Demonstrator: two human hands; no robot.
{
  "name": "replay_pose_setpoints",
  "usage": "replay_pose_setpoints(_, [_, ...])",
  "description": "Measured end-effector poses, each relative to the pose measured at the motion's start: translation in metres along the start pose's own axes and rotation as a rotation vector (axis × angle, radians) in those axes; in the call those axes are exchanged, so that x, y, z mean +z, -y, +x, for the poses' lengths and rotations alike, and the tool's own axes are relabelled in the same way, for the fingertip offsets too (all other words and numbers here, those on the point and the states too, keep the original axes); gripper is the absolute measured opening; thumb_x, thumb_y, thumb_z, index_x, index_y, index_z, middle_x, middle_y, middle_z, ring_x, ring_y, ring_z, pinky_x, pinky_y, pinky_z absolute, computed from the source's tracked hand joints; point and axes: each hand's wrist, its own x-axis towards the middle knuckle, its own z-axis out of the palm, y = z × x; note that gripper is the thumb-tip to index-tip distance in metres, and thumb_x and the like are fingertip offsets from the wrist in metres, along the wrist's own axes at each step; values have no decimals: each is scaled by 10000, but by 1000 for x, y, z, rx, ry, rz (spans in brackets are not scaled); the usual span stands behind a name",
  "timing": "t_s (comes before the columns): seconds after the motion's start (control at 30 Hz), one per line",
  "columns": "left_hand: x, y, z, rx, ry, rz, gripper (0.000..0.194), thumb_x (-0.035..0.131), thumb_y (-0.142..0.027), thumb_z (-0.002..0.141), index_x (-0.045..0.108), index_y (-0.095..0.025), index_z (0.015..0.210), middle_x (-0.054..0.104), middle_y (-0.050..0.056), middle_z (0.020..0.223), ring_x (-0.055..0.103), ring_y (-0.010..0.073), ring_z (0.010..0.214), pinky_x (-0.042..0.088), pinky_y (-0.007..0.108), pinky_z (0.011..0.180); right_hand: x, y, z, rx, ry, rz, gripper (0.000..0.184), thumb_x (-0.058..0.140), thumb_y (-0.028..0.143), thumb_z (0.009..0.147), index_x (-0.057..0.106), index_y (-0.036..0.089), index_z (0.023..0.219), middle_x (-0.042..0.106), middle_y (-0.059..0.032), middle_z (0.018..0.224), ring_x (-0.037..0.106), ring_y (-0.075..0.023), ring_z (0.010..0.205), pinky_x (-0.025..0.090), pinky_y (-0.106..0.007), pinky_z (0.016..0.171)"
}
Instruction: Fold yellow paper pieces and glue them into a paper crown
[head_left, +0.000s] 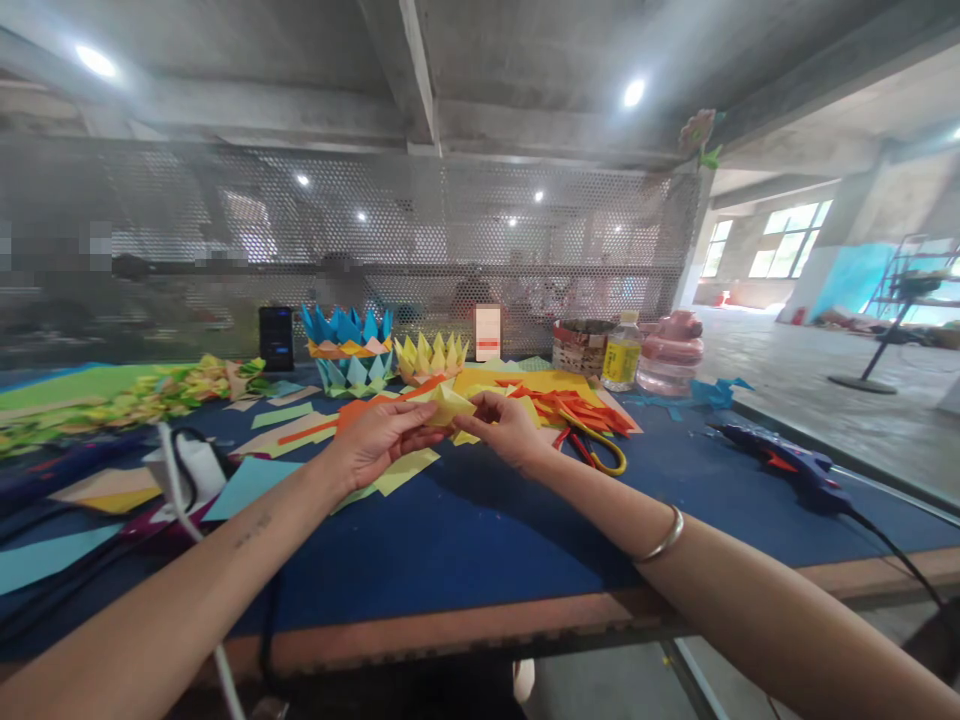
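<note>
A piece of folded yellow paper (452,402) is held between both hands above the middle of the blue table (465,540). My left hand (390,435) is closed on its left side, thumb on top. At its right edge my right hand (504,428) pinches it between thumb and fingers. Sheets of yellow-green paper (409,470) lie below the left hand. Beyond the right hand are a heap of orange paper pieces (581,408) and scissors with red and yellow handles (611,455). Folded paper crowns, one yellow (431,357) and blue ones (347,345), stand behind.
A hot glue gun (787,465) lies at right, its cable over the table edge. Behind stand a woven basket (579,347), a yellow-labelled bottle (621,355), a pink jug (671,355) and phones (277,338). At left are a power strip (169,510), cables and coloured paper. A perforated screen (480,220) rises behind.
</note>
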Motion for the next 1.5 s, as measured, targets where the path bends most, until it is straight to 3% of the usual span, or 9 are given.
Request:
replay_pose_setpoints(0.17, [0, 1, 1, 18, -40, 28, 86, 638, -118, 803, 718, -134, 776, 746, 71, 813, 694, 128, 679, 567, 209, 731, -1, -2, -1, 84, -8, 42, 347, 659, 494, 706, 615, 163, 799, 486, 59, 507, 387, -55, 443, 260, -192, 430])
replay_pose_setpoints(0.33, [0, 1, 0, 35, -48, 45, 104, 626, -104, 806, 722, -124, 771, 745, 75, 829, 689, 125, 695, 558, 213, 758, 1, 2, -4, 242, 57, 207, 307, 687, 462, 711, 618, 165, 755, 611, 23, 572, 470, -43, 433, 360, -168, 437])
replay_pose_setpoints(0.6, [0, 2, 1, 89, -65, 32, 36, 702, -89, 714, 704, -114, 689, 731, 65, 784, 674, 130, 710, 537, 241, 800, 2, 7, -4, 344, 1, 279, 247, 742, 351, 692, 608, 144, 676, 692, -33, 724, 583, -63, 512, 416, -160, 458])
replay_pose_setpoints(0.83, [1, 1, 0, 185, -140, 116, 144, 798, -171, 575, 669, -136, 629, 690, 26, 690, 655, 154, 717, 500, 289, 808, 4, 6, -4, 315, 19, 260, 283, 775, 374, 638, 599, 153, 654, 604, 8, 628, 590, -95, 607, 447, -171, 490])
replay_pose_setpoints(1.07, [1, 3, -2, 318, -80, 344, 154, 793, -266, 574, 672, -172, 579, 695, 37, 795, 630, 197, 901, 449, 250, 796, 3, 2, -3, 258, 36, 252, 326, 761, 437, 627, 599, 156, 655, 595, 13, 651, 569, -86, 616, 453, -190, 545])
replay_pose_setpoints(1.27, [1, 3, -3, 257, -78, 252, 216, 807, -229, 553, 696, -167, 727, 675, 0, 685, 625, 136, 675, 479, 264, 735, 2, -4, -1, 161, -33, 165, 268, 752, 362, 634, 591, 152, 677, 601, 16, 620, 528, -79, 562, 430, -225, 573])
replay_pose_setpoints(1.5, [1, 1, -2, 314, -91, 239, 351, 830, -213, 539, 659, -145, 838, 676, 15, 798, 641, 143, 735, 517, 282, 744, 1, -2, -1, 72, -43, 58, 195, 708, 294, 663, 578, 150, 651, 589, 17, 618, 502, -81, 565, 380, -228, 563])
